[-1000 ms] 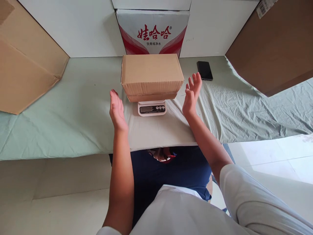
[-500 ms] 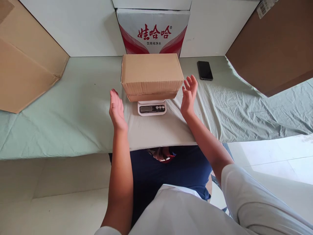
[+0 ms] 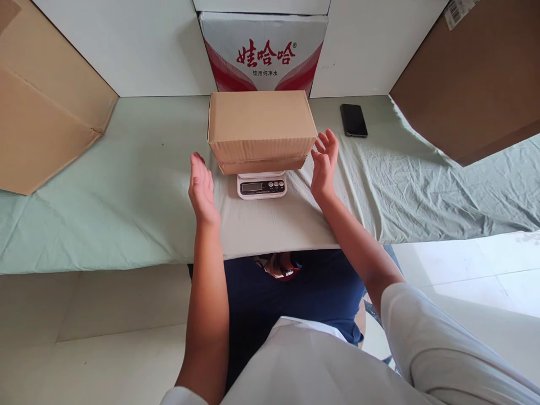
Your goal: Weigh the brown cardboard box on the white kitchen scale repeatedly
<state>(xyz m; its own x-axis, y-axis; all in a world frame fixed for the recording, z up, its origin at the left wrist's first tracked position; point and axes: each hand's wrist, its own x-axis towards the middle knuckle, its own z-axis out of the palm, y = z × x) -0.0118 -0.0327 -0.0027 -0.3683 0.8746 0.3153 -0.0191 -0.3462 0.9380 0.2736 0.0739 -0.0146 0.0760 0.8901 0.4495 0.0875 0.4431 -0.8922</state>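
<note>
A closed brown cardboard box (image 3: 261,118) rests on a small white digital scale (image 3: 262,193), covering most of its weighing plate. The scale's dark display and several round buttons face me, but no reading can be made out. To the left of the box, my left hand (image 3: 202,188) is held upright and open, apart from the cardboard. On the other side my right hand (image 3: 325,166) is open too, fingers slightly curled, close to the box's right front corner. Whether those fingertips touch it I cannot tell. Neither hand holds anything.
Green cloth (image 3: 139,169) covers the table. A black phone (image 3: 354,120) lies at the back right. Behind the box stands a white-and-red printed carton (image 3: 264,53). Large cardboard boxes flank the table on the left (image 3: 46,107) and right (image 3: 472,84).
My right hand has shifted very slightly left, closer to the box's corner. The box, the scale and my left hand look the same.
</note>
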